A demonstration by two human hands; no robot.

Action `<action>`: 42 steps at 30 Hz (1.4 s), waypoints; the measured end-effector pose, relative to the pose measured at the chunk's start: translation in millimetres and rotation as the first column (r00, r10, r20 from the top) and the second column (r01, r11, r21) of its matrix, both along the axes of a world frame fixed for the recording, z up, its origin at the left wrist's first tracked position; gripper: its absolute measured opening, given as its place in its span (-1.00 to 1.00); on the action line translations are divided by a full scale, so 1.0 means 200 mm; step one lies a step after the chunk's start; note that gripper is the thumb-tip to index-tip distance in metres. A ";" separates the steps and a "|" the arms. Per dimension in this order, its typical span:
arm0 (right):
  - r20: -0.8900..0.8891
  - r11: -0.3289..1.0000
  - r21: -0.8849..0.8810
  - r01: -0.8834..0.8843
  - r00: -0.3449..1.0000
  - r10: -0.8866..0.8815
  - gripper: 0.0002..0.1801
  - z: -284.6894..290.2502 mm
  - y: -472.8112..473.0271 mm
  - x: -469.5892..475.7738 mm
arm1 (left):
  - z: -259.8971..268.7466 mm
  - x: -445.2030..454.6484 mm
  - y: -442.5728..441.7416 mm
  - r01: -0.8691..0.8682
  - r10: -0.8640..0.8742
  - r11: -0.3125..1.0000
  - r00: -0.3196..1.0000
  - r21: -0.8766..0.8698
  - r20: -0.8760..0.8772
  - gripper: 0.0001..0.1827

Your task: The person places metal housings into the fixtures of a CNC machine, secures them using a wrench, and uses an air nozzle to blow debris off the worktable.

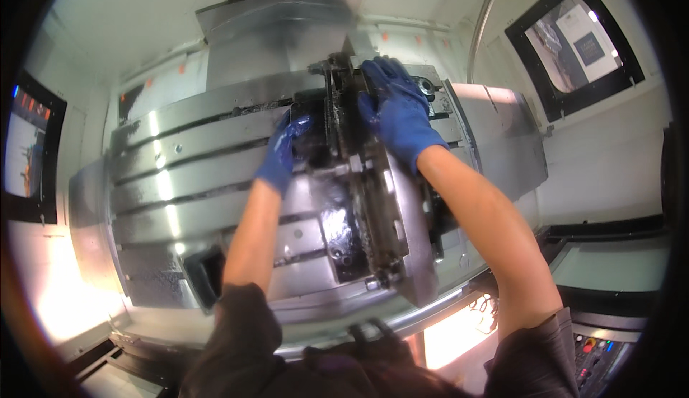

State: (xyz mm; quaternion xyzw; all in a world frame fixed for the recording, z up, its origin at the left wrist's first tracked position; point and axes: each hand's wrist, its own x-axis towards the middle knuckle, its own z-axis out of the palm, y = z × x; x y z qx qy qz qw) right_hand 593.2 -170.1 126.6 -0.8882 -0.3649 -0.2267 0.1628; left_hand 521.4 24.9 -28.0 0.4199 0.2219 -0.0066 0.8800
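Note:
Both of my hands wear blue gloves inside a machine tool's enclosure. My left hand rests against the left side of a dark metal block, its thumb towards the top edge; whether it grips the block cannot be told. My right hand lies palm down with fingers stretched over the far end of a long, oily metal fixture, possibly a vise. The fixture stands across the slotted metal machine table. Part of it is hidden beneath my right hand and is blurred. A round metal part sits just right of that hand.
A black open-topped tray or box is at the table's near left. A dark plate with holes lies beside the fixture. Metal covers flank the table. A control panel with a red knob is at the lower right.

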 end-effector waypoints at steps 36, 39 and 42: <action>-0.175 0.997 -0.030 0.074 0.981 -0.078 -0.48 -0.03 -0.04 0.03 | 0.21 0.03 -0.22 -0.022 0.031 0.985 0.998 -0.171 0.049 -0.52; -0.114 0.994 0.018 0.104 0.988 -0.101 -0.49 -0.08 -0.03 0.04 | 0.10 0.05 -0.21 0.061 -0.037 0.955 0.995 -0.291 0.088 -0.52; -0.247 0.987 -0.059 0.148 0.956 -0.158 -0.47 -0.04 0.01 0.04 | 0.06 0.05 -0.19 0.086 -0.067 0.969 0.994 -0.232 0.089 -0.49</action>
